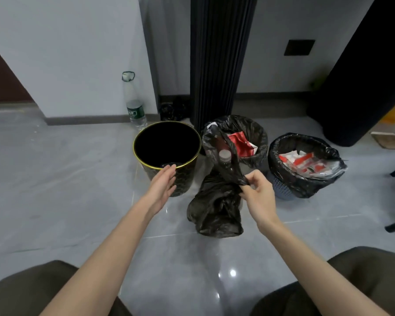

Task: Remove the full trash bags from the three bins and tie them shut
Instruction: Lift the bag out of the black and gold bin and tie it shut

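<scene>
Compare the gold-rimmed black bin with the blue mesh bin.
The gold-rimmed black bin has no liner and looks empty; the blue mesh bin holds a black bag full of red and white wrappers. The gold-rimmed bin has solid patterned walls; the mesh bin's are perforated. Both stand upright on the grey floor.

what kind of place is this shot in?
Likely an indoor room, office or flat, hard to say which: glossy grey tiled floor, white wall with skirting, dark pleated curtain, small mesh bin.
</scene>
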The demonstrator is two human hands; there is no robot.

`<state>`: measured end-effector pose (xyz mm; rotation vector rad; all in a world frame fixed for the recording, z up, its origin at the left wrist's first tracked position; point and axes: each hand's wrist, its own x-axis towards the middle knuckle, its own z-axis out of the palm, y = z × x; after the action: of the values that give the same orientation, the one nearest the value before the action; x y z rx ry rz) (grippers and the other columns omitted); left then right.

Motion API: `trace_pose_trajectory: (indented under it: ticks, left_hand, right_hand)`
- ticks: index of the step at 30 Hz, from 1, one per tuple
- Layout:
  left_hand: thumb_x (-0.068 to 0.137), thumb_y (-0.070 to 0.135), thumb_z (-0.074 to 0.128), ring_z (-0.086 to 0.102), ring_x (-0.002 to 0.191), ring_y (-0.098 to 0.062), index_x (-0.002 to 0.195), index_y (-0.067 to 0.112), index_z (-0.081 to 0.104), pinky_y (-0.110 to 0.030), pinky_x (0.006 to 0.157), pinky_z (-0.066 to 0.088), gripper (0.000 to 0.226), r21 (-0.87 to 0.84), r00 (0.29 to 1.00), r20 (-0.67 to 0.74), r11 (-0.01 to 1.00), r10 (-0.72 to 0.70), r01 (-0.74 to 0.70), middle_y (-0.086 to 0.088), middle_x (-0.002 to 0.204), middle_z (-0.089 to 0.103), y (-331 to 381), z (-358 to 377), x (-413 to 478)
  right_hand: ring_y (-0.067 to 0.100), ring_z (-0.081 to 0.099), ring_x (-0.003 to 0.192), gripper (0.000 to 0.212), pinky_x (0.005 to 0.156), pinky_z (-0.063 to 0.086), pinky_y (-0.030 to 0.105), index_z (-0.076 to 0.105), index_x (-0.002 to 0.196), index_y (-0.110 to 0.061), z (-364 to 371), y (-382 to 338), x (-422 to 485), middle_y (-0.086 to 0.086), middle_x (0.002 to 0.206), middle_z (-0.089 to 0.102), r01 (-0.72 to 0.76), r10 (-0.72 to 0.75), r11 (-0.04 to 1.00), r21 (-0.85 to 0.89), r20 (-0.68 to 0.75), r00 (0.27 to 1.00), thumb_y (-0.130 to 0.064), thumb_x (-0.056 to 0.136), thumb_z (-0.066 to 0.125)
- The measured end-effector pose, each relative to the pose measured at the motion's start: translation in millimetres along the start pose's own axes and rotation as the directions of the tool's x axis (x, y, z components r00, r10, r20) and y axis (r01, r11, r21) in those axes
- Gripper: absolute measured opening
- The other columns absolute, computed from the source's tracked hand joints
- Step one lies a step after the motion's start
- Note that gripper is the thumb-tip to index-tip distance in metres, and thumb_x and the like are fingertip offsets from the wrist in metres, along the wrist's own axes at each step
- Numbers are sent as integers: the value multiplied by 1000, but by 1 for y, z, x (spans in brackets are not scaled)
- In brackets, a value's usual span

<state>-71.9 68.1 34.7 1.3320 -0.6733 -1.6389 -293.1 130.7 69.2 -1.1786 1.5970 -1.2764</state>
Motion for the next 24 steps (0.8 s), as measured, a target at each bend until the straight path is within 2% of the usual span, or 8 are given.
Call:
trace_pose_trajectory:
  ticks: [1, 5, 8, 11, 14, 18, 22, 24]
  left_hand:
    - [93, 35, 55, 25, 143, -20, 149, 18, 22, -38, 117, 23, 68, 25, 999, 39, 1000, 1, -2, -4, 154, 27, 2, 2, -8]
    - [71, 58, 65, 21, 143, -12, 151, 21, 14, -36, 118, 13, 102, 119, 986, 165, 993, -14, -5, 5, 156, 22, -5, 1, -39]
    - [70, 62, 68, 9, 145, -10, 152, 20, 6, -37, 120, 7, 112, 122, 986, 165, 992, 11, -32, 8, 158, 10, -20, -8, -56]
    - [60, 72, 68, 11, 145, -8, 152, 25, 5, -39, 119, 9, 120, 195, 982, 185, 981, -23, -14, 13, 158, 11, -34, -22, -76]
    - [57, 74, 70, 29, 134, -4, 145, 26, 31, -32, 111, 16, 107, 288, 985, 165, 958, -41, -8, 15, 147, 38, -49, -32, -98]
    - [68, 53, 68, 56, 110, -1, 112, 24, 63, -20, 99, 32, 53, 241, 993, 120, 970, -6, -23, 13, 111, 68, -70, -36, -120]
    - [65, 57, 75, 62, 106, -3, 121, 20, 58, -21, 95, 46, 70, 236, 997, -78, 972, 28, -9, 7, 115, 68, -84, -45, -125]
    - [67, 65, 69, 51, 124, -10, 135, 21, 46, -31, 107, 39, 84, 350, 984, -173, 936, 40, 24, 4, 136, 54, -86, -50, -123]
  right_hand:
    - [13, 49, 70, 27, 71, 50, 46, 47, 67, -17, -2, -1, -2, -1, 69, 54, 28, -26, 999, -44, 57, 998, -2, 86, 59]
    - [4, 44, 60, 19, 60, 40, 22, 47, 72, -3, -7, -7, -20, 0, 69, 51, 131, -100, 986, -103, 264, 959, 7, 86, 56]
    - [1, 41, 55, 18, 56, 36, 19, 47, 74, -2, -8, -3, -32, 3, 70, 49, 173, -94, 972, -159, 413, 906, 9, 85, 55]
    - [5, 44, 57, 27, 57, 36, 20, 47, 70, -13, -5, 8, -44, -1, 70, 50, 200, -59, 958, -204, 544, 837, 6, 86, 57]
    - [9, 44, 62, 30, 60, 38, 25, 47, 68, -17, 1, 15, -56, -5, 68, 49, 220, -50, 954, -202, 618, 784, 4, 85, 58]
    - [15, 48, 65, 26, 64, 42, 37, 47, 68, -16, 7, 20, -66, 0, 69, 51, 237, -49, 953, -188, 678, 734, 0, 85, 60]
    - [14, 46, 65, 30, 63, 38, 34, 45, 68, -20, 9, 20, -66, -1, 69, 51, 295, -62, 930, -218, 699, 713, 0, 83, 60]
    - [14, 47, 65, 29, 63, 36, 30, 46, 68, -19, 10, 21, -66, -5, 68, 51, 324, -57, 912, -251, 705, 707, 1, 84, 60]
